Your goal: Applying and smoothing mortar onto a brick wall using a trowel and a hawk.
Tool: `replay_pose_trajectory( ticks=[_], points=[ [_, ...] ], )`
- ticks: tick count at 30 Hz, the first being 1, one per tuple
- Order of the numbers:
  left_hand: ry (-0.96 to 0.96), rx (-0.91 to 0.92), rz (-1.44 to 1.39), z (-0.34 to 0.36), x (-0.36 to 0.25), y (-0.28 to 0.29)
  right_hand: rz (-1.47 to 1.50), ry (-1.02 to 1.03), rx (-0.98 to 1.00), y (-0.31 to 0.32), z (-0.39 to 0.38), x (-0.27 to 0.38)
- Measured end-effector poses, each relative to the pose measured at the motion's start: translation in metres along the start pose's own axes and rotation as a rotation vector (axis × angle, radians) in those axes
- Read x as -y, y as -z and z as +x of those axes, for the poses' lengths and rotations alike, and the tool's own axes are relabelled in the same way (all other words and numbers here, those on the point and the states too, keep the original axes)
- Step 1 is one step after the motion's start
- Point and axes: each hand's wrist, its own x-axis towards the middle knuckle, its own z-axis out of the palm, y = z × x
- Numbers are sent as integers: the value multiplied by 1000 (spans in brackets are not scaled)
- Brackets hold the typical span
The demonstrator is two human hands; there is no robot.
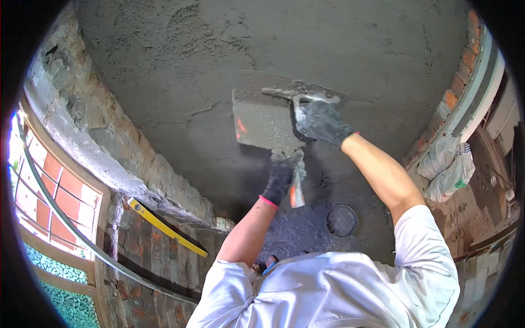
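Note:
In front of me spreads a surface of wet grey plaster, smooth in places and rough at the upper left. My right hand, in a dark, smeared glove, is closed on the handle of a plastering trowel, whose long blade lies along the plaster. My left hand, gloved with a pink cuff, is closed around the lower part of a mortar-coated hawk. The hawk's flat, squarish plate rises close beside the trowel. A grey and orange end sticks out below my left fingers; its join is hidden.
A round bucket stands below my hands on the mortar-splashed floor. To the left, a yellow spirit level leans by a brick wall near a barred window. Pale bags lie at the right, beside a curved frame.

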Motion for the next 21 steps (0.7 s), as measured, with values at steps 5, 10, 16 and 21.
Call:
replay_pose_trajectory(
  ticks=[5, 10, 16, 21],
  points=[
    [-91, 100, 81, -13, -105, 47, -274, -84, 134, 57, -28, -15],
    [-216, 333, 675, -14, -154, 49, -298, -91, -226, 81, 9, -61],
    [-318, 367, 771, 34, -52, 49, -295, -265, -255, 102, 104, -109],
    [135, 227, -213, 17, -31, -1, -253, -322, -25, 116, 201, -132]
  ],
)
